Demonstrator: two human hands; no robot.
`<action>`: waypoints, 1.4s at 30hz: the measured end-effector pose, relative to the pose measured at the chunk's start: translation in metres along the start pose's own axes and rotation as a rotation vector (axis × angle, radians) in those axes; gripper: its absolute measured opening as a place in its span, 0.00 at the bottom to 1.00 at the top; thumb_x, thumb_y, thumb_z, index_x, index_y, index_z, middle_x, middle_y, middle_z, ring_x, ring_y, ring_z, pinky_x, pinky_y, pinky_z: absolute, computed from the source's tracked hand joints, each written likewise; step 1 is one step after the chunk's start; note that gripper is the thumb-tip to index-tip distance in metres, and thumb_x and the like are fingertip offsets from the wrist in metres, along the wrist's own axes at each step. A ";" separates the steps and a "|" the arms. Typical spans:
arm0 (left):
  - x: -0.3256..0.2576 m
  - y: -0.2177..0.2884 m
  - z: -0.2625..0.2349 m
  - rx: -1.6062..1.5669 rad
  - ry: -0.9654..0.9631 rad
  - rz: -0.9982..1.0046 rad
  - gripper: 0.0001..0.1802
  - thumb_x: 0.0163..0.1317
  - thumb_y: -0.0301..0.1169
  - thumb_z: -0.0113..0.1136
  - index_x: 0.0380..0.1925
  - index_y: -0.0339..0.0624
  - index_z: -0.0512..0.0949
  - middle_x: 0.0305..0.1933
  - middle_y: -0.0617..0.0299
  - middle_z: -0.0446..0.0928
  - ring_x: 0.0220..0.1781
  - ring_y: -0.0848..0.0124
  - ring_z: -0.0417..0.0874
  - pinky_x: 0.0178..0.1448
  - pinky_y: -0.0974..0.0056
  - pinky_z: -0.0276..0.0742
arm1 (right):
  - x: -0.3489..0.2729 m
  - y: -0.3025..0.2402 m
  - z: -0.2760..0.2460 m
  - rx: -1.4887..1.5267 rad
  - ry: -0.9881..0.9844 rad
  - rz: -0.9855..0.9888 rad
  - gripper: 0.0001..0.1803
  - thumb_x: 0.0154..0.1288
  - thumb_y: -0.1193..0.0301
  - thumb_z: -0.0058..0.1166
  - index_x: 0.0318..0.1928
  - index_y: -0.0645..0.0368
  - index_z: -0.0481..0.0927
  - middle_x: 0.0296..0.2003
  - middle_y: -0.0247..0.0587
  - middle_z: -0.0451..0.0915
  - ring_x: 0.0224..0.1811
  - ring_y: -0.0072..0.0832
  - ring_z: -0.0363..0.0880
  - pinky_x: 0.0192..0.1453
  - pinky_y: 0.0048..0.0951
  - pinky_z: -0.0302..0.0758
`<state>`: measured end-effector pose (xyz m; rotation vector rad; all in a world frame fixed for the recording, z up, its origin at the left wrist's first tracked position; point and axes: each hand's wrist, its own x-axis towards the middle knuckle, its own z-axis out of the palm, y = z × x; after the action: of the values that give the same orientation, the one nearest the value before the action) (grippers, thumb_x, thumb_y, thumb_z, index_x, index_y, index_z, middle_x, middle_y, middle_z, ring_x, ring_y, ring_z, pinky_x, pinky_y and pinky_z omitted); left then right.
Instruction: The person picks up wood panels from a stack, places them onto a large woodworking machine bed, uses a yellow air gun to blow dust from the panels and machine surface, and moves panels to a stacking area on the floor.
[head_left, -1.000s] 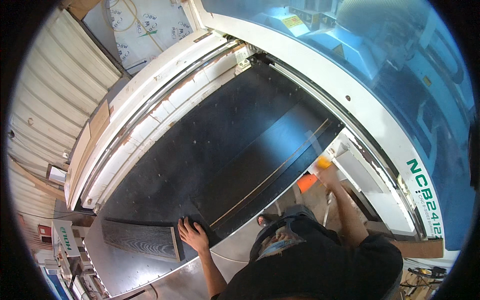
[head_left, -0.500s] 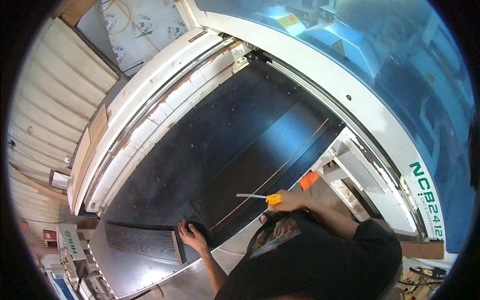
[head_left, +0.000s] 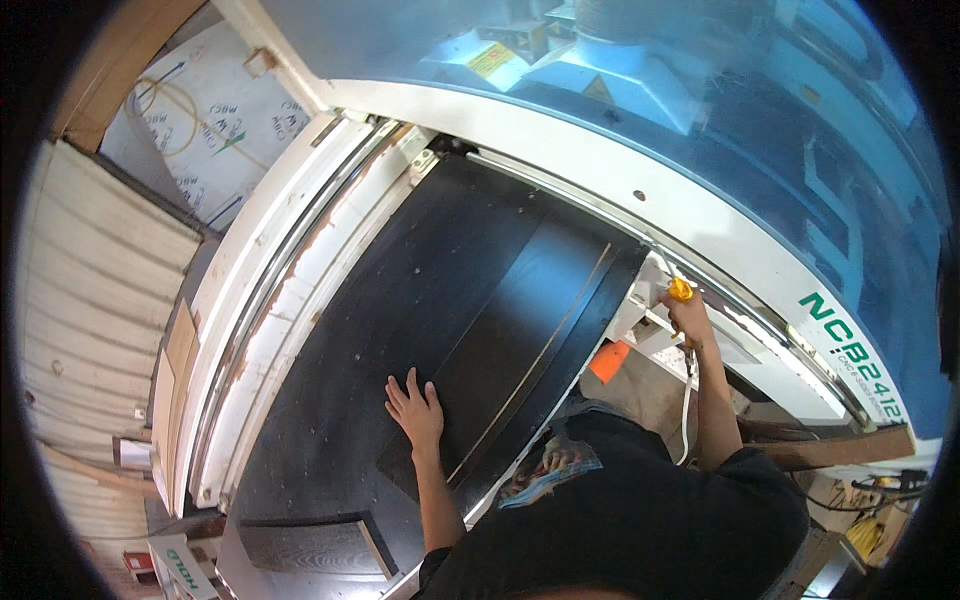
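Note:
My left hand (head_left: 415, 412) lies flat with its fingers spread, at the near left end of a long dark panel (head_left: 497, 345). A thin pale line runs lengthwise along this panel, near its side closest to me. The panel rests on the black machine table (head_left: 345, 370). Off the table's right end, my right hand (head_left: 690, 314) grips a yellow air blow gun (head_left: 680, 289), raised beside the white machine frame. A white hose (head_left: 687, 405) hangs down from the gun.
A short dark wood-grain board (head_left: 310, 548) with a pale edge lies at the table's lower left. The white gantry (head_left: 590, 170) with its blue cover spans the far right side. A white rail (head_left: 290, 270) borders the left, and an orange piece (head_left: 607, 361) hangs by the near edge.
My right hand has moved right and away with the air blow gun, off the panel. My left hand has shifted farther onto the panel with fingers spread. The whole view has turned somewhat.

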<state>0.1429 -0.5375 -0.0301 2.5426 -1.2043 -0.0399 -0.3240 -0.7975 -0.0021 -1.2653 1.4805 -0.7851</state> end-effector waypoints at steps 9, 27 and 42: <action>0.026 0.058 0.028 -0.011 0.046 0.209 0.27 0.76 0.47 0.47 0.69 0.49 0.71 0.78 0.41 0.58 0.80 0.42 0.57 0.80 0.37 0.49 | -0.048 0.024 0.074 -0.267 -0.813 0.099 0.22 0.62 0.51 0.69 0.40 0.57 0.84 0.22 0.31 0.77 0.24 0.23 0.77 0.30 0.28 0.78; 0.027 0.047 0.019 -0.161 0.137 0.206 0.19 0.70 0.38 0.58 0.58 0.45 0.78 0.71 0.46 0.70 0.76 0.47 0.66 0.78 0.43 0.57 | -0.039 -0.041 0.145 -0.405 -0.648 0.093 0.23 0.61 0.52 0.70 0.29 0.61 0.80 0.21 0.37 0.80 0.22 0.25 0.79 0.28 0.27 0.74; 0.029 0.052 0.016 -0.137 0.107 0.208 0.30 0.71 0.40 0.54 0.71 0.45 0.67 0.72 0.46 0.67 0.75 0.47 0.64 0.78 0.41 0.55 | -0.029 -0.022 0.151 -0.086 -0.641 0.217 0.16 0.59 0.64 0.71 0.29 0.62 0.80 0.18 0.40 0.80 0.16 0.30 0.81 0.21 0.30 0.78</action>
<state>0.1200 -0.5942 -0.0261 2.2615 -1.3665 0.0596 -0.1756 -0.7558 -0.0186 -1.2384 1.1010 -0.1404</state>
